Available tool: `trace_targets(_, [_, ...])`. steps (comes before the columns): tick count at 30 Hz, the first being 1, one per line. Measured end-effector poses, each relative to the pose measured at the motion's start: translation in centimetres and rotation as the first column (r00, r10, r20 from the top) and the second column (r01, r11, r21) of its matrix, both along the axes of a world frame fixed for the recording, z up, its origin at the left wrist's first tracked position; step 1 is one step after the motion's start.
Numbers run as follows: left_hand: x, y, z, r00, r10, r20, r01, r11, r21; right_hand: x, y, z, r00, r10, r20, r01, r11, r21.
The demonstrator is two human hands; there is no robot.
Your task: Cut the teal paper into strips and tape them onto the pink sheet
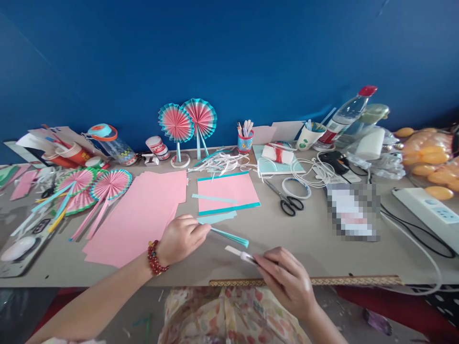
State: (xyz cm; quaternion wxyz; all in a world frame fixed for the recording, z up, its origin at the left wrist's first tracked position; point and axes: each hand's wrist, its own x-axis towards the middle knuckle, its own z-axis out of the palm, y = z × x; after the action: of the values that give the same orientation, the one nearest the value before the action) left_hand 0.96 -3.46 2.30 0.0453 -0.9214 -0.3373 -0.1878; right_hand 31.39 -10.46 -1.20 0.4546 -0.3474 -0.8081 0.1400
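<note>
Riding on the person's head, the lone camera peers forward and down over the table (pixel 322 253), close enough to catch the left hand (pixel 181 241) and right hand (pixel 287 279) at the near side. And it's a wide sweep, from the patterned lap (pixel 229 315) nearest us to the blue wall (pixel 229 57) at the far side!

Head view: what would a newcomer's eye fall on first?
First, probably, come the two round, pleated pink paper fans with teal rims, upright before the deep blue wall, left of centre. Then come the flat sheets of plain pink paper at left, and, front centre, the slim white tool with a flat blade-like tip, held in the right hand.
</note>
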Motion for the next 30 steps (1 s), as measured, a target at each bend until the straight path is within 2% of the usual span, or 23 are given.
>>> trace_targets(3, [0.2, 0.6, 0.5, 0.995, -0.023, 0.098, 0.033, 0.995, -0.097, 0.8, 0.0, 0.3, 0.993, -0.087, -0.082, 0.088, 0.996, 0.002])
trace_targets(6, [0.5, 1.1, 0.4, 0.981, 0.028, 0.191, 0.027, 0.960, -0.279, 1.5, 0.2, 0.2, 0.986, -0.153, -0.068, 0.152, 0.988, -0.014])
trace_targets(9, [0.9, 1.4, 0.0, 0.988, 0.003, 0.156, 0.069, 0.890, -0.451, 1.9, 0.5, -0.4, 0.985, -0.172, -0.004, 0.172, 0.985, -0.017])
trace_targets(11, [1.2, 1.5, -0.4, 0.995, -0.076, 0.063, 0.097, 0.868, -0.487, 2.1, 0.7, -0.8, 0.983, -0.181, 0.039, 0.182, 0.983, -0.024])
trace_targets(14, [1.7, 1.6, -0.8, 0.975, -0.199, -0.102, 0.135, 0.888, -0.441, 2.2, 1.0, -1.3, 0.975, -0.191, 0.115, 0.199, 0.978, -0.068])
trace_targets(16, [1.9, 1.5, -0.9, 0.961, -0.225, -0.159, 0.151, 0.912, -0.382, 2.2, 1.2, -1.5, 0.970, -0.184, 0.156, 0.200, 0.975, -0.093])
trace_targets(20, [2.1, 0.6, -0.9, 0.976, -0.136, -0.167, 0.087, 0.958, -0.273, 2.3, 1.4, -1.5, 0.964, -0.162, 0.209, 0.189, 0.975, -0.117])
trace_targets(25, [2.6, -0.9, -1.6, 0.997, -0.043, -0.061, 0.032, 0.983, -0.183, 3.0, 1.6, -1.4, 0.956, -0.129, 0.265, 0.172, 0.974, -0.148])
trace_targets(30, [2.9, -1.1, -3.1, 0.998, 0.060, 0.005, -0.058, 0.980, -0.192, 3.2, 1.7, -1.4, 0.944, -0.137, 0.299, 0.191, 0.968, -0.159])
